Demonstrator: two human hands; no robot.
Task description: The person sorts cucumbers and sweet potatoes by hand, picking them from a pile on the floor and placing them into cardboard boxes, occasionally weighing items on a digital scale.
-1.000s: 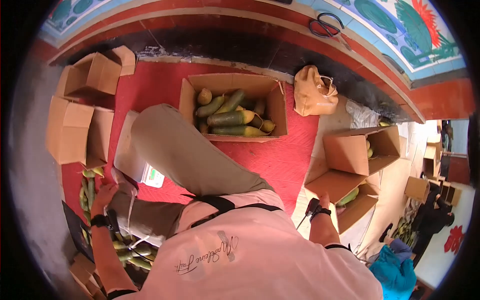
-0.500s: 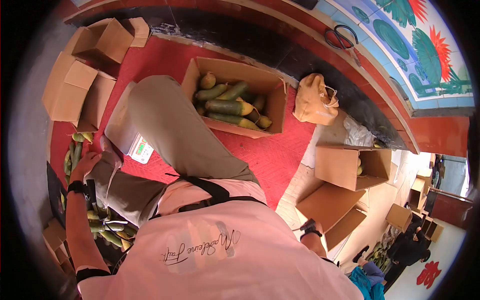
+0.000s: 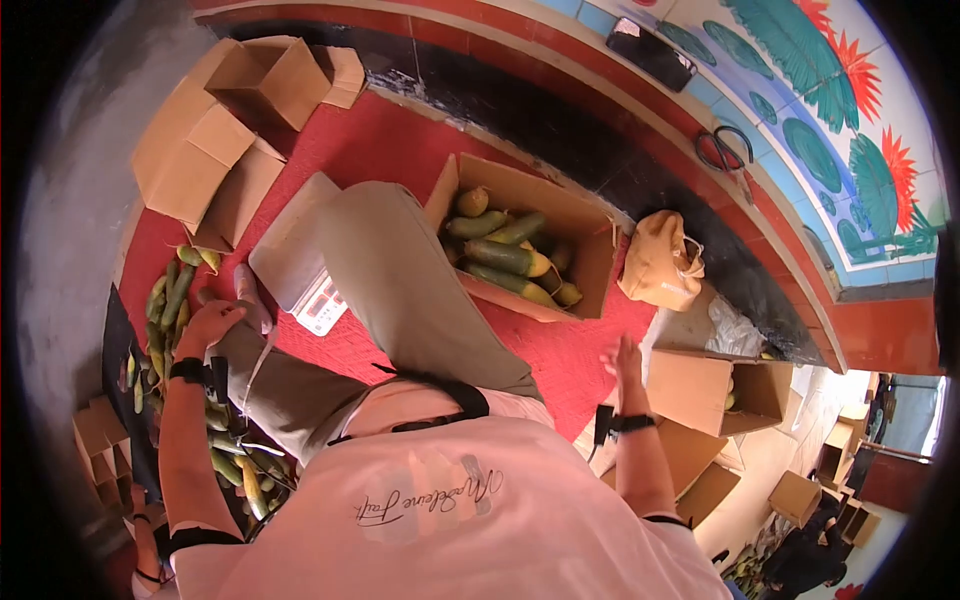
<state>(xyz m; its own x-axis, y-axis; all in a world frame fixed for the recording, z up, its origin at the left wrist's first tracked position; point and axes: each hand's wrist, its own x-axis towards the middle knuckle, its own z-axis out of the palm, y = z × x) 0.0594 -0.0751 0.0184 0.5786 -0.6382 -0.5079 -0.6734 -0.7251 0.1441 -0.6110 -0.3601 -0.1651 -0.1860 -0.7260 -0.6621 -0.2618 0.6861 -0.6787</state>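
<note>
The long green vegetables with yellowish ends (image 3: 507, 257) lie heaped inside the open brown cardboard carton (image 3: 596, 250) ahead of you. Your right hand (image 3: 626, 365) is just beside the near right side of that carton, apart from it, fingers spread and holding nothing you can see. Your left hand (image 3: 212, 325) rests at your left knee, fingers loosely open, with nothing visible in hold.

The carton stands on a red textured mat (image 3: 335, 150), with pale flooring at your right. Your brown-trousered right leg (image 3: 395, 285) is bent up between your left hand and the carton, partly covering the flat grey scale with a lit display (image 3: 290, 245).

To your left, more green vegetables (image 3: 172, 312) lie in a heap near your left hand, and a lower pile (image 3: 240, 465) is beside your left leg. Beyond them are open, empty-looking cartons (image 3: 205, 150). On your right are a tan cloth bag (image 3: 658, 262), crumpled clear plastic (image 3: 733, 328) and an open brown box (image 3: 690, 390).

Along the far side runs a red-brown ledge (image 3: 560, 85) with black-handled scissors (image 3: 724, 152), below painted tiles (image 3: 770, 60). A dark-clothed person (image 3: 808, 555) is well off to your right.
</note>
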